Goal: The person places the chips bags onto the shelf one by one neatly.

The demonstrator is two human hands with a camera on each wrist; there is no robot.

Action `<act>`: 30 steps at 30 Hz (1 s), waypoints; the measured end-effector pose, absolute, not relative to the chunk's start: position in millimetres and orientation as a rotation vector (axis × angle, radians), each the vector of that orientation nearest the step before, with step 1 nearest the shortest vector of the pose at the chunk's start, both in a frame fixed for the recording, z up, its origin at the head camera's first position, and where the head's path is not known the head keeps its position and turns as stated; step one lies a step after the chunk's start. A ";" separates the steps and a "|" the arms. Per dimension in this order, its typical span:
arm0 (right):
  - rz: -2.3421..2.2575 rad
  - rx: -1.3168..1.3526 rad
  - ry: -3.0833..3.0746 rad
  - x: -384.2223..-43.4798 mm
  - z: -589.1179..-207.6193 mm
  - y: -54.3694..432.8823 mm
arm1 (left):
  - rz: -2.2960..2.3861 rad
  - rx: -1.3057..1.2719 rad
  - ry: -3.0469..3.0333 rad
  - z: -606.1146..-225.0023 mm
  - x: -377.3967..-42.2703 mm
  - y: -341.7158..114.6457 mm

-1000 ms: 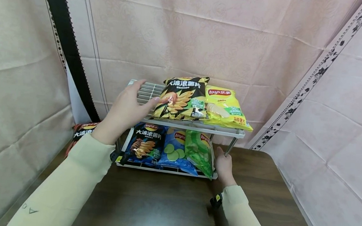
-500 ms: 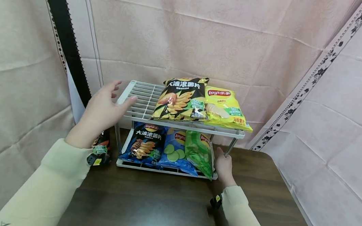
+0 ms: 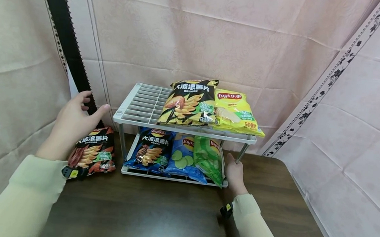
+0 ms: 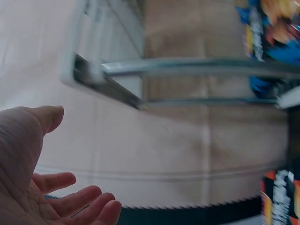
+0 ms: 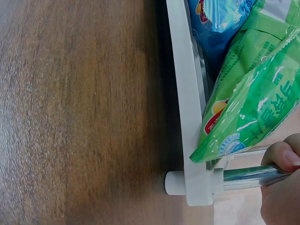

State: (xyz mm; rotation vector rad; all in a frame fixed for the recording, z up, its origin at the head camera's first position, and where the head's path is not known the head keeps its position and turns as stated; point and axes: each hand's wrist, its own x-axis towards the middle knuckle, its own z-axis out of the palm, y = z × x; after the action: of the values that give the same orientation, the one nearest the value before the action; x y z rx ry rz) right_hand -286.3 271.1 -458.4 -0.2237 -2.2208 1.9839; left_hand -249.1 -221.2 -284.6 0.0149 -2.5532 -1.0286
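My left hand (image 3: 71, 125) hangs in the air left of the rack, fingers loosely spread and holding nothing. Below and partly behind it, a black-and-red potato chip bag (image 3: 102, 155) leans at the table's left; my wrist covers part of it. My right hand (image 3: 234, 174) grips the front right metal post (image 5: 246, 177) of the white two-tier rack (image 3: 135, 108). On the upper shelf lie a black-and-yellow chip bag (image 3: 191, 102) and a yellow Lay's bag (image 3: 236, 113). Dark blue (image 3: 153, 150), blue (image 3: 184, 157) and green (image 3: 207, 155) chip bags fill the lower tier.
The rack stands on a dark wooden table (image 3: 159, 210). Patterned cloth (image 3: 213, 37) hangs behind and at both sides. Bare slats (image 3: 150, 100) show on the upper shelf's left part.
My left hand has moved left and slightly down from the upper shelf, away from the black-and-yellow chip bag, uncovering the shelf's left end. My right hand stays on the post.
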 end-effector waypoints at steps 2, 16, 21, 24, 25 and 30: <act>1.985 -0.221 -2.220 -286.9 -458.5 271.1 | -1.030 0.040 -2.581 -294.6 -250.8 -228.3; 1.967 -0.211 -2.235 -285.8 -460.1 270.8 | -1.039 0.155 -2.762 -386.2 -273.0 -279.3; 1.970 -0.193 -2.240 -285.9 -459.6 271.1 | -1.053 0.188 -2.826 -407.6 -273.8 -289.6; 1.974 -0.179 -2.243 -286.4 -459.1 271.6 | -1.086 0.230 -2.879 -416.8 -275.4 -295.0; 1.976 -0.176 -2.244 -286.3 -459.0 271.8 | -1.100 0.243 -2.897 -419.3 -276.0 -296.5; 1.970 -0.176 -2.248 -286.7 -460.1 272.8 | -1.203 0.244 -2.970 -430.0 -278.2 -302.6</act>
State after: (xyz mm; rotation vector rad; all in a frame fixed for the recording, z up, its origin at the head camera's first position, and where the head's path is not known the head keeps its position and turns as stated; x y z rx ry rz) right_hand -286.7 272.8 -460.1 -0.1764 -2.2478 1.9700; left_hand -278.2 -302.6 -430.0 0.2442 -2.9696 -1.2025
